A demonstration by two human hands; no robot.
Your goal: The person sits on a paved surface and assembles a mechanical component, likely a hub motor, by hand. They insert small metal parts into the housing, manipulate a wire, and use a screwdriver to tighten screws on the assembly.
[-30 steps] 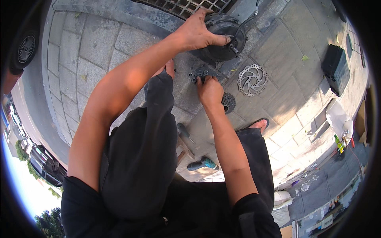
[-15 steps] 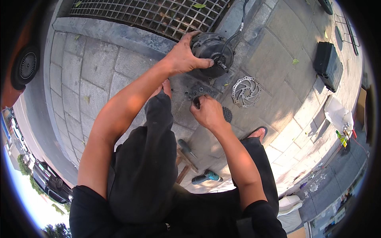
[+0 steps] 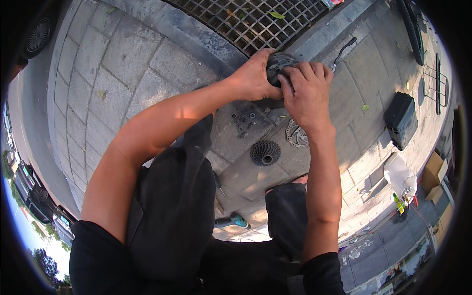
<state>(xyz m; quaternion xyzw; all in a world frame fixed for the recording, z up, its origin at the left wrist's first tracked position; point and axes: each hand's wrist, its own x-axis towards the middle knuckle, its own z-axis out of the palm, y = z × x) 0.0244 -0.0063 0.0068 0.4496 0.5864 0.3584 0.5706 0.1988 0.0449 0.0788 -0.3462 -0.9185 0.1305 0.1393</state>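
Observation:
A dark, round wheel hub motor stands on the paving near the grating's corner, partly covered by my hands. My left hand grips its left side, with the thumb across the near face. On its right side lie the curled fingers of my right hand; whether a small part is pinched in them is hidden. A black cable sticks out beyond my right hand. Below the hub lie several small greasy metal parts, a black cassette sprocket and a silver brake disc, which my right forearm partly covers.
A metal grating with a stone kerb borders the far side. Between my legs are a screwdriver and a teal power drill. To the right stand a black case, a wire rack and a cardboard box.
My right hand has risen from beside the small metal parts to the hub motor. The hub's near face has turned, and its cable now points right. The whole view has shifted.

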